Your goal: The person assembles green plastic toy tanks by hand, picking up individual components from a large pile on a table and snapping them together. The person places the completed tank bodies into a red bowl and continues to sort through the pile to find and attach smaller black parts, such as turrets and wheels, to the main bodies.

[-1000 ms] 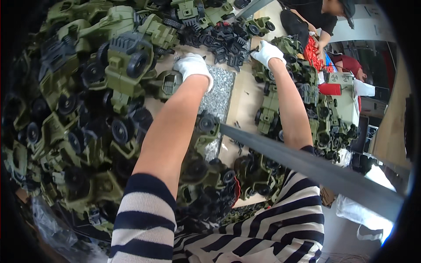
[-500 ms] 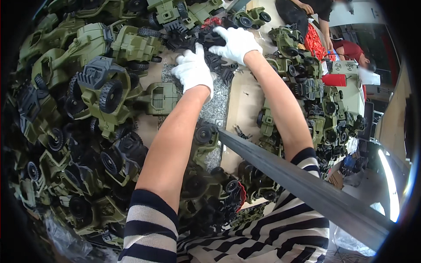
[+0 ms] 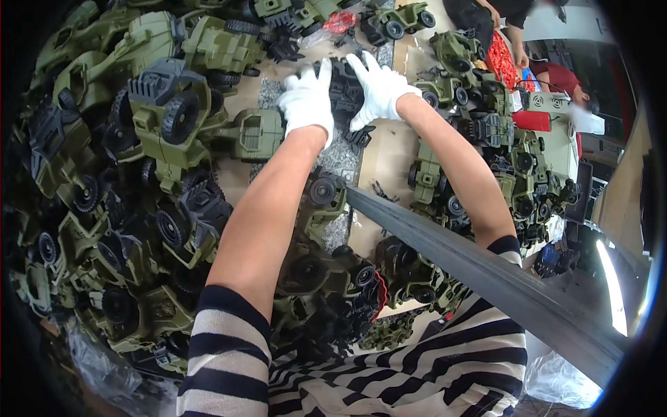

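My left hand (image 3: 307,103), in a white glove, lies against the left side of a cluster of dark grey plastic parts (image 3: 344,87), its fingers stretched forward. On the cluster's right side, my right hand (image 3: 381,92), also gloved, has its fingers apart. The parts sit between both palms on a speckled grey strip (image 3: 340,163) of the worktop; neither hand closes around one. Near the right wrist lies a small loose dark part (image 3: 359,137). An olive-green toy truck bed (image 3: 258,134) stands just left of my left hand.
Olive toy trucks (image 3: 170,115) are heaped on the left, with more (image 3: 524,170) on the right. A grey metal bar (image 3: 479,271) slants across the lower right. Beyond lie a red plastic bundle (image 3: 340,23) and red parts (image 3: 500,62) beside another person's hand (image 3: 521,57).
My hands have drawn back slightly toward me and sit on either side of the dark parts, which are now gathered between them. The right hand's fingers have turned to point forward.
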Demonstrator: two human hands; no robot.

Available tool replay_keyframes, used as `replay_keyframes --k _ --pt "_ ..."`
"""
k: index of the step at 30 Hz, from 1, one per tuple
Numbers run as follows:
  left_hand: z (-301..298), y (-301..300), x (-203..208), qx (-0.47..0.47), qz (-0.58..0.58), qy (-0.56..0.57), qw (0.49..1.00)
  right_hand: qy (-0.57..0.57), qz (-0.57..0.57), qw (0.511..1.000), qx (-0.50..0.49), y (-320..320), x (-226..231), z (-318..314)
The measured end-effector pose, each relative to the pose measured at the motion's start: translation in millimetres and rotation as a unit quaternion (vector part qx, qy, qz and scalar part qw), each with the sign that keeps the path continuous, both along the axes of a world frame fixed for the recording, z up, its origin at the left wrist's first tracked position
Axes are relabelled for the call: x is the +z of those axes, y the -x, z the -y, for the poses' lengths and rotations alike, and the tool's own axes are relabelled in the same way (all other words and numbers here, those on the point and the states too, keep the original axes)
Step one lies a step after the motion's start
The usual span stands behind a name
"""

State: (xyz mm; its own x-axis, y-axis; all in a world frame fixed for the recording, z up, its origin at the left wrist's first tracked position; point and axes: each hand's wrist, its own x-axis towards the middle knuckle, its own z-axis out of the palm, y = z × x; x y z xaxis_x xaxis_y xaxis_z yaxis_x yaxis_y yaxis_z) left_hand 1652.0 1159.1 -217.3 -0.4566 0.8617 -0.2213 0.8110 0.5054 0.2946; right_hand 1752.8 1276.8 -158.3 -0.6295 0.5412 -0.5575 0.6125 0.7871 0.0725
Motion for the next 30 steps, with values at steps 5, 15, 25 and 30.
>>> replay_keyframes --k 5,15,25,30 --pt "2 -2 1 0.053 0.059 -0.051 0.996 0.046 -0.115 0.991 -0.042 -2 -6 25" --pt "-4 14 14 -0.022 0.122 -0.057 0.991 -0.059 -0.204 0.977 -0.013 -11 -28 35" --pt "-2 6 38 0.113 0.172 -0.119 0.971 -0.083 -0.422 0.901 0.050 -34 -30 13" --pt "17 18 74 0.125 0.203 -0.216 0.947 0.080 -0.498 0.855 -0.117 -29 28 25"
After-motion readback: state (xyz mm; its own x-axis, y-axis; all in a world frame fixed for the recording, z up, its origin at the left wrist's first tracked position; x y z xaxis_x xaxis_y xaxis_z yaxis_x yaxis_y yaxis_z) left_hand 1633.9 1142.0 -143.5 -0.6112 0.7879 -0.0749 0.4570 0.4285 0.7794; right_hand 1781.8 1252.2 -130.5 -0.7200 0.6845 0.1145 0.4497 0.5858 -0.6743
